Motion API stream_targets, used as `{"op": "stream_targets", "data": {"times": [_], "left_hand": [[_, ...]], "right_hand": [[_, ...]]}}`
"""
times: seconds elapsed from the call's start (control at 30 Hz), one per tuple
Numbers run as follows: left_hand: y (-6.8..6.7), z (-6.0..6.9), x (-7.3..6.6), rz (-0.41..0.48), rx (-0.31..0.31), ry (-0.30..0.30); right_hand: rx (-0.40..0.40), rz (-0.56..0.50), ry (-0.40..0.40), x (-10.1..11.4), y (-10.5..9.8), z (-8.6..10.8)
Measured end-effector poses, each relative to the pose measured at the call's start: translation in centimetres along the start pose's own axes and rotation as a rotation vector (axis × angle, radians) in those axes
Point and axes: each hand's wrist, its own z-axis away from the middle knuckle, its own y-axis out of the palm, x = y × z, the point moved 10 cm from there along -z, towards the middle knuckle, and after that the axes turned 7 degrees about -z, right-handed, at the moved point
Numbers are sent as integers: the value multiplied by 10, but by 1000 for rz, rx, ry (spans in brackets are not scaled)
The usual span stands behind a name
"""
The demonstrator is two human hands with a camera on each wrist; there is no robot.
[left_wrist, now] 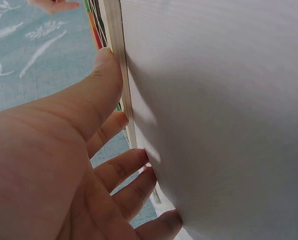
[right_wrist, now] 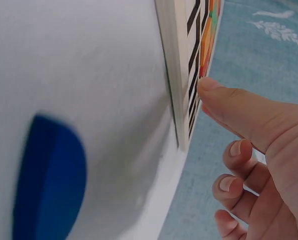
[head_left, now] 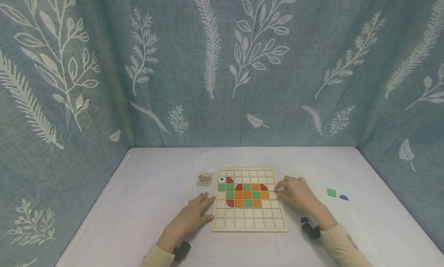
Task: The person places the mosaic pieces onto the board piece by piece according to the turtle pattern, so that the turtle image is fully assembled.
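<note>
A wooden grid board [head_left: 249,223] lies flat on the table, with red, green and orange tiles and one eye tile [head_left: 222,179] set in its squares. My left hand [head_left: 192,216] rests at its left side; in the left wrist view the extended thumb [left_wrist: 109,67] touches the board's edge. Over the right side of the board is my right hand [head_left: 300,193], thumb and forefinger brought together close to a red rounded tile [head_left: 263,187]. In the right wrist view the thumb [right_wrist: 238,105] hides whatever may lie between those fingertips, while the other fingers curl loosely.
A small picture card [head_left: 205,179] lies left of the board. Right of my right hand are a green square tile [head_left: 331,192] and a blue half-round tile [head_left: 343,197]. Another blue tile [head_left: 304,220] sits below that wrist. Patterned curtains [head_left: 215,124] surround the white table.
</note>
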Motion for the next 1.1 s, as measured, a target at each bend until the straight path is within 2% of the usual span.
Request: {"op": "stream_targets", "data": {"times": [0.53,0.73,1.1], "left_hand": [[2,-1,2,3,8,-8],[2,-1,2,5,11,-14],[1,-1,1,-2,1,-9]], "right_hand": [[-7,-40,108,-30,-13,16],[-9,-24,137,-44,-18,25],[-50,-33,154,-66,-41,45]]}}
